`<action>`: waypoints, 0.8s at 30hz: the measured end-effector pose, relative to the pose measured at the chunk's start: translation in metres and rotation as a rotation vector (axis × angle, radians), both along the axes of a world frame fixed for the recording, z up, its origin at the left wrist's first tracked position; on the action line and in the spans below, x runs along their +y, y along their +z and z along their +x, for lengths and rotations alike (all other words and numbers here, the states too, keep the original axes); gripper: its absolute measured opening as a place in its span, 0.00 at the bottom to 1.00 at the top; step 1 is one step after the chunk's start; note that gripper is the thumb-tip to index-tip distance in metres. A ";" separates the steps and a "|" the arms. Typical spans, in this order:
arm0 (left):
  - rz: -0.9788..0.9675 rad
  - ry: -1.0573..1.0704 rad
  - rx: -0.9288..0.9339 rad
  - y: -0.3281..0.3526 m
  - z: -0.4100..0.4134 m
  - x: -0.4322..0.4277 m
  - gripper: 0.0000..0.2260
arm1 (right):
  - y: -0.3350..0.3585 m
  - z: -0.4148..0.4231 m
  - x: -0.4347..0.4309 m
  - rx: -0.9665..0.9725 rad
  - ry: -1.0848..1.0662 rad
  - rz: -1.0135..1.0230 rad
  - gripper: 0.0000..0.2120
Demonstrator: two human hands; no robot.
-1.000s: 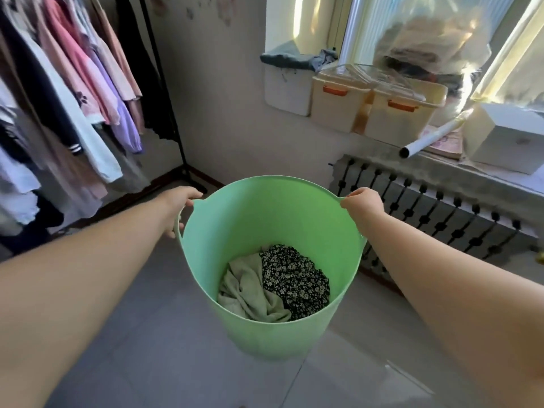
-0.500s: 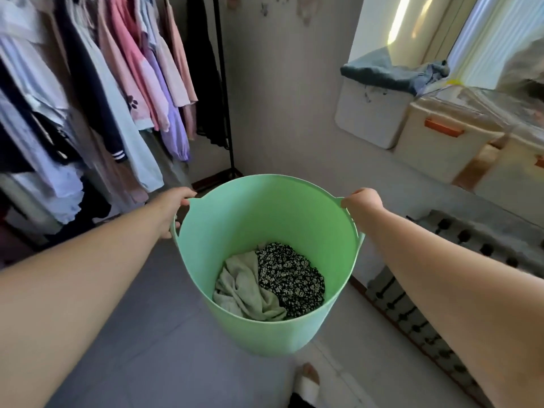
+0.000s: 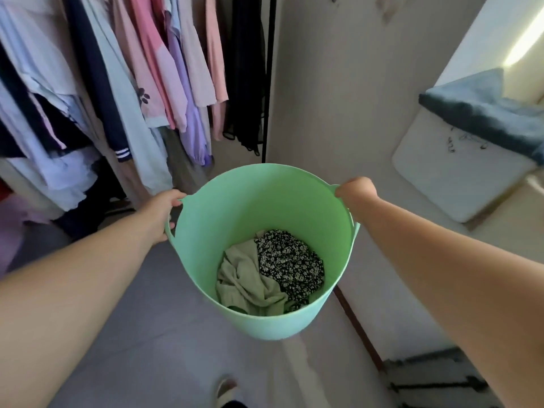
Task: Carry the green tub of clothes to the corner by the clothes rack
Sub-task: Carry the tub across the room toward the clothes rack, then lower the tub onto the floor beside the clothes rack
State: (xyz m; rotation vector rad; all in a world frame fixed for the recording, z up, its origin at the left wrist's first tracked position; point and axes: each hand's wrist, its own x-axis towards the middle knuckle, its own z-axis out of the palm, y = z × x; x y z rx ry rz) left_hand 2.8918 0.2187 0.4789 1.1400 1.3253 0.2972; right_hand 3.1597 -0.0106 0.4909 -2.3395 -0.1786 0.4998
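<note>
The green tub (image 3: 265, 201) hangs in the air in front of me, held off the grey floor. My left hand (image 3: 160, 212) grips its left handle and my right hand (image 3: 357, 192) grips its right handle. At its bottom lie a pale green cloth (image 3: 247, 281) and a black floral garment (image 3: 291, 263). The clothes rack (image 3: 269, 78), a black pole with hanging shirts, stands just behind the tub on the left, beside the room corner.
Pink, purple, blue and black garments (image 3: 141, 83) hang low on the left. A white box (image 3: 459, 175) topped with a dark blue cloth (image 3: 494, 113) juts from the right wall. A radiator (image 3: 435, 378) sits low on the right. My foot (image 3: 225, 390) shows below the tub.
The view has swung left and forward: the rack and corner are now closer and more central, the window boxes have slid out on the right. Both hands keep their hold on the tub.
</note>
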 end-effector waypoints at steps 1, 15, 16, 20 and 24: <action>-0.011 0.004 -0.002 -0.004 0.009 0.006 0.09 | -0.003 0.011 0.009 0.004 0.003 -0.004 0.15; -0.051 0.059 0.014 -0.098 0.165 0.156 0.09 | -0.089 0.164 0.165 0.093 0.011 -0.119 0.19; -0.046 0.058 0.020 -0.108 0.173 0.164 0.09 | -0.098 0.172 0.173 0.100 0.011 -0.121 0.18; -0.091 0.086 0.049 -0.153 0.198 0.192 0.04 | -0.141 0.206 0.206 0.111 0.049 -0.142 0.18; -0.104 0.139 0.069 -0.208 0.224 0.216 0.07 | -0.198 0.240 0.239 0.104 0.104 -0.166 0.17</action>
